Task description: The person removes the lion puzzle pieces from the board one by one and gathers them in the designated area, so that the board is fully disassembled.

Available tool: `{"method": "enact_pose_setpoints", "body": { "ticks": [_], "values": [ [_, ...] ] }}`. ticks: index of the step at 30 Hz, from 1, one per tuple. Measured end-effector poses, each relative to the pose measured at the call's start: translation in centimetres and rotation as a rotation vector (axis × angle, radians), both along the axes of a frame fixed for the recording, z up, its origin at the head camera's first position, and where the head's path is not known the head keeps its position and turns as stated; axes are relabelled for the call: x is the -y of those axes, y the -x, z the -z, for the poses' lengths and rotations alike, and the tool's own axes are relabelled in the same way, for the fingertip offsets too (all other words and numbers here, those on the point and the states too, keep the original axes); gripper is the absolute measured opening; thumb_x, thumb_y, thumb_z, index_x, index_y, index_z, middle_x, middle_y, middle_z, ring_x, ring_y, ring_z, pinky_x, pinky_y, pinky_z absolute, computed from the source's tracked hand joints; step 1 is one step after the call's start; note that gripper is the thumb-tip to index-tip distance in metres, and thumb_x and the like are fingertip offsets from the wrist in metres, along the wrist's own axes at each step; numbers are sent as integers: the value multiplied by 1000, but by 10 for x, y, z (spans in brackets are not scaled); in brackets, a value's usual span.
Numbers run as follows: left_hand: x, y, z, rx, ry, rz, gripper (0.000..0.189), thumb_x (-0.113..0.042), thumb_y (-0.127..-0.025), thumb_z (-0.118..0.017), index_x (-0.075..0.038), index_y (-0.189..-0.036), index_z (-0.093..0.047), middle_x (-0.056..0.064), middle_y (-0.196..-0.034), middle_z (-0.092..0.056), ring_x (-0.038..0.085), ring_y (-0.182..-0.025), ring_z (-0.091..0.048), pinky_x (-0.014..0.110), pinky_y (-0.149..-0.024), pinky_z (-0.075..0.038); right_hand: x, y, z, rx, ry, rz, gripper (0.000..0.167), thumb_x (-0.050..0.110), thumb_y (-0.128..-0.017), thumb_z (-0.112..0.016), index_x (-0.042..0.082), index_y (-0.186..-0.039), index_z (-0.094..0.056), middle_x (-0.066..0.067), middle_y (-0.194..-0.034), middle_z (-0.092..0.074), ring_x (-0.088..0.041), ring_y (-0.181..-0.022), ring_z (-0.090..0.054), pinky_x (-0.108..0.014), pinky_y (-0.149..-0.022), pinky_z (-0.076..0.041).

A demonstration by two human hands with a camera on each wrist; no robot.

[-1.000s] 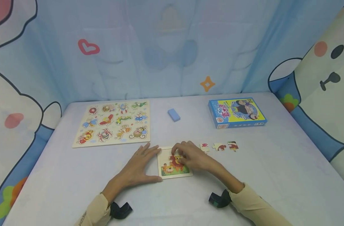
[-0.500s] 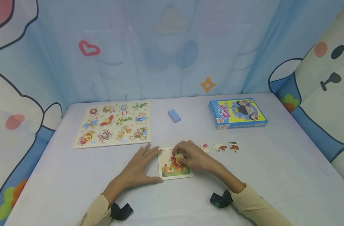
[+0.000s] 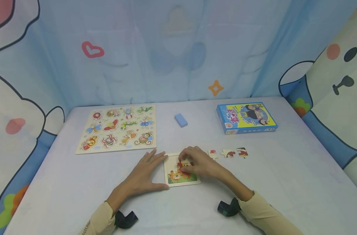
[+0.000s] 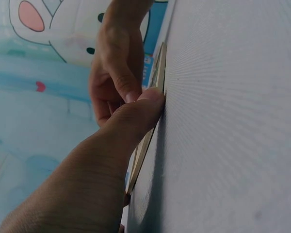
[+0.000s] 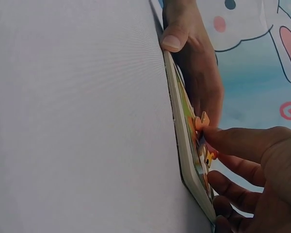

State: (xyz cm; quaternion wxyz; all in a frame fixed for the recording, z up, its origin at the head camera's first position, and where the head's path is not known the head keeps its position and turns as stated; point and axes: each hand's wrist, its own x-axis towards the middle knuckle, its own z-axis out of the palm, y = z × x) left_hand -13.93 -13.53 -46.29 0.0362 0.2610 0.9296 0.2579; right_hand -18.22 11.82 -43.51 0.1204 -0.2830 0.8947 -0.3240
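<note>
A small wooden jigsaw tray (image 3: 171, 160) lies on the table, its lower part filled with pieces of an orange and green lion picture. My left hand (image 3: 144, 171) spans the tray's left side with fingers spread, thumb at the near corner and fingertips at the far one. Above the picture, my right hand (image 3: 200, 162) pinches a red-brown puzzle piece (image 3: 179, 165) between thumb and fingers. In the right wrist view, an orange knobbed piece edge (image 5: 202, 120) stands up from the tray by the thumb. The right hand hides part of the tray.
Three loose puzzle pieces (image 3: 227, 153) lie in a row right of the tray. A wooden insect puzzle board (image 3: 116, 130) is at the back left, a blue block (image 3: 181, 120) at the back middle. Toward the back right sits a blue and yellow box (image 3: 246, 117).
My right thumb has shifted a little to the left over the lion picture, covering more of it. The left hand, tray and loose pieces stay where they were.
</note>
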Motion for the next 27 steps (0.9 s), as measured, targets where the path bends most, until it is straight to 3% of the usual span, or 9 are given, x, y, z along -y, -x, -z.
{"method": "enact_pose_setpoints", "body": {
  "ticks": [11,19,27],
  "values": [
    [0,0,0,7,-3,-3,97,-72,-70,-66,-26,-149,-34,-9,-156,-29,19,-148,-8,42,-121,-7,2,-1,2,-22,16,24,25,24,-82,-76,17,-102,-63,7,-97,-60,-14,-89,-45,-28,-74,-43],
    [0,0,0,21,-5,-1,97,-71,-71,-67,-26,-150,-33,-9,-156,-28,18,-148,-6,41,-121,-5,0,-2,-2,-7,-53,1,35,31,-81,-77,15,-110,-66,6,-102,-59,-13,-93,-46,-29,-78,-45],
    [0,0,0,18,-5,-1,97,-71,-71,-66,-26,-150,-33,-9,-156,-28,18,-148,-6,41,-121,-5,1,-3,-3,-30,-77,-23,30,30,-80,-78,17,-105,-67,5,-104,-58,-14,-94,-45,-30,-79,-45]
  ]
}}
